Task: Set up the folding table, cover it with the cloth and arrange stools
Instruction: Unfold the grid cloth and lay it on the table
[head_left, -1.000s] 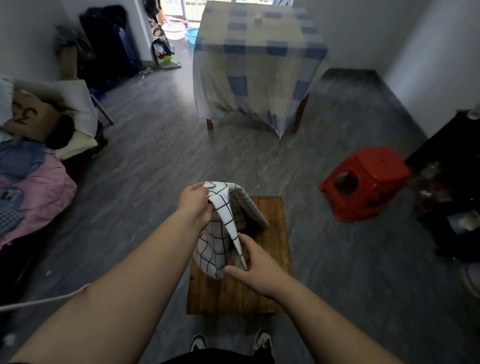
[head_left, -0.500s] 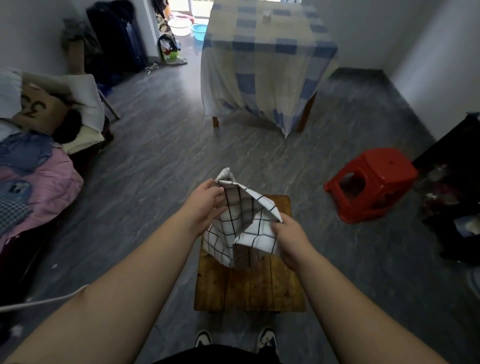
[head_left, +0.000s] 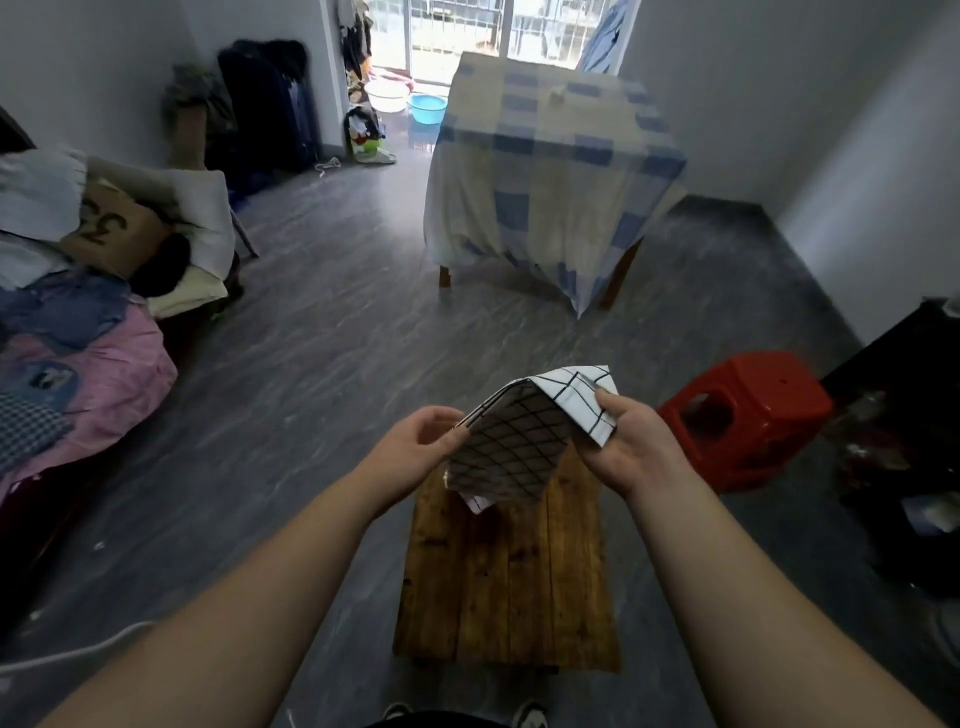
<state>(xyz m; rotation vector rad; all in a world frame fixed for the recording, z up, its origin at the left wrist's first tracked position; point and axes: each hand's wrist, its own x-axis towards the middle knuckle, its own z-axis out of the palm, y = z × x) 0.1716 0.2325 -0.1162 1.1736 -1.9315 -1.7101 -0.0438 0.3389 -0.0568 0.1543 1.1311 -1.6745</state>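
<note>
A person stands at the near end of a small wooden table (head_left: 506, 582) and looks down at it. Both hands are up above the far end of the table, and they hold a folded white cloth (head_left: 524, 436) with thin black lines in squares. The left hand (head_left: 423, 439) pinches the left edge of the cloth with its thumb and curled fingers. The right hand (head_left: 631, 447) grips the right side, with the thumb on top of the cloth. The cloth bends over like a little tent between the two hands, and its low corner hangs down just over the table top. I cannot tell if that corner touches the wood.

To the right of the wooden table, a red plastic stool (head_left: 743, 415) stands on the gray floor (head_left: 332, 364). Far past the wooden table there is a bigger table covered with a blue and cream checked cloth (head_left: 550, 171). Well off to the left of the wooden table is a bed with a pink blanket (head_left: 88, 374) and pillows (head_left: 119, 223). Two shoe tips (head_left: 530, 716) show just below the near end of the table.
</note>
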